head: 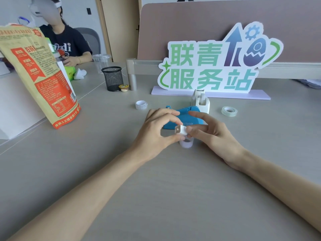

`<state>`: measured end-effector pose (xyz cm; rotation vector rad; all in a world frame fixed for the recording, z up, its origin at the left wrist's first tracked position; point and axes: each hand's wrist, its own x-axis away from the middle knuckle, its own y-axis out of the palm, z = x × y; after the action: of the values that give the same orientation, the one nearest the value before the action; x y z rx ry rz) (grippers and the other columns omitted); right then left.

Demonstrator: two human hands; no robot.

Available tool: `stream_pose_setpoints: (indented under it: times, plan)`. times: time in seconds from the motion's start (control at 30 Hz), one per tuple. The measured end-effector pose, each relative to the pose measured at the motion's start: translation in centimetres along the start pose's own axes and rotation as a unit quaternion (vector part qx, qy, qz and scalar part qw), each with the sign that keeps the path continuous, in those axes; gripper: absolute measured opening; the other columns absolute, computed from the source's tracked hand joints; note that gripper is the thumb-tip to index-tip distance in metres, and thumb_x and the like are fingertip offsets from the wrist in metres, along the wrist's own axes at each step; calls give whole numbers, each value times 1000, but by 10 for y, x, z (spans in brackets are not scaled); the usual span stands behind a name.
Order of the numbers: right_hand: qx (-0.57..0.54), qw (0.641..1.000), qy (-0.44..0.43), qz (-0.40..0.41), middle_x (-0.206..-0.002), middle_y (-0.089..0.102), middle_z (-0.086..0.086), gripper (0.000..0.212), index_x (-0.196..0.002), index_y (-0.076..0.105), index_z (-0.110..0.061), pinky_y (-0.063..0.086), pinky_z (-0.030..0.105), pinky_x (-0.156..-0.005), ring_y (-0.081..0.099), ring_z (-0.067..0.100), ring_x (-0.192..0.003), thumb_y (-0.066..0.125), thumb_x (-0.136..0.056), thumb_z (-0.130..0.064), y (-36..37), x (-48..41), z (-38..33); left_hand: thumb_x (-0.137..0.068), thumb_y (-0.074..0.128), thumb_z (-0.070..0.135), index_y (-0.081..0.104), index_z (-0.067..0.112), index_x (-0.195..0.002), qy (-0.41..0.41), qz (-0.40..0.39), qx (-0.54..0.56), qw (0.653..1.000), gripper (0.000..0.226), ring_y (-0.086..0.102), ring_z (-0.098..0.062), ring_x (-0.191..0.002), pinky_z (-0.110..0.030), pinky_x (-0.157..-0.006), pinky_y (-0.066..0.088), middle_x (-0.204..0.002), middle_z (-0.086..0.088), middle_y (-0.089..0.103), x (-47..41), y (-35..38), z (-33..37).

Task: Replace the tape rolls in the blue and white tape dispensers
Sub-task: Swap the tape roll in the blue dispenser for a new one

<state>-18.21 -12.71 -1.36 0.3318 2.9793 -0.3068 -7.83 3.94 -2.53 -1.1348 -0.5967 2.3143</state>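
I see both hands meeting low over the grey counter [173,188], forearms running in from the bottom corners. My left hand [156,131] is curled, its thumb and forefinger pinched on one end of a small white plastic spool core [180,130]. My right hand [208,131] pinches the other end of the same core with thumb and middle fingers, while its index finger stretches out straight above it, pointing left. So both hands are closed on that one piece, held just off the counter.

Directly under the core, touching or nearly touching the counter, lies a pale, blurred tape roll [186,143]; I cannot tell whether any fingertip rests on it.

Just beyond my fingers sits the blue tape dispenser [186,115], lying low, partly hidden behind both hands. Beyond it, a little to the right of my right index finger, the white tape dispenser [201,100] stands upright, touching or just beside the blue one. Further right of my right hand, apart from the dispensers, a clear tape roll [229,111] lies flat. Beyond my left hand and slightly to its left stands a white ring of tape [141,104].

Behind the dispensers is a cut-out sign [213,63] with green characters. Far off to the left of my left hand are a black mesh pen cup [112,79], a small yellow-lidded cup [124,87] beside it, and a tall printed paper bag [40,75]. Another person [67,44] sits at the far left end.
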Motion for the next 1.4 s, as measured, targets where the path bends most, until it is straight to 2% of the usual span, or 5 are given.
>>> stream_pose_setpoints:
  times: [0.23,0.43,0.77,1.1,1.4]
  plan:
    - [2,999,-22,41,-96,75,3,35,-113,60,-22,53,29,-87,71,18,-89,74,-83,-10,1,-2,5,-73,81,26,61,29,-110,-22,-20,-19,999,42,49,-9,-107,-11,-83,36,-117,14,57,0,3,-6]
    - [261,943,-201,55,-97,65,-7,16,-101,64,-14,55,19,-75,67,6,-86,70,-86,-13,11,0,11,-82,57,4,61,21,-107,-109,138,-61,983,31,52,-14,-88,-19,-81,42,-105,18,59,-18,-13,-41]
    - [359,899,-235,83,-100,62,-11,21,-106,57,-16,52,34,-81,61,9,-90,67,-89,-24,12,-12,20,-92,48,23,45,21,-135,-300,1,-248,921,43,39,-29,-132,-37,-106,31,-145,-5,43,-53,-10,-92]
    - [335,894,-289,68,-95,61,-8,19,-107,62,-18,51,31,-79,59,10,-86,68,-89,-19,12,-3,16,-83,65,27,54,21,-86,-290,110,-157,938,13,52,-26,-105,-38,-83,45,-111,-4,57,-9,-18,-60]
    - [196,928,-284,141,-97,67,-1,13,-95,67,-7,51,14,-81,66,11,-86,71,-84,-2,17,5,9,-93,59,29,58,19,-92,-250,147,324,901,10,61,-6,-74,-25,-59,49,-86,8,63,-18,-10,29]
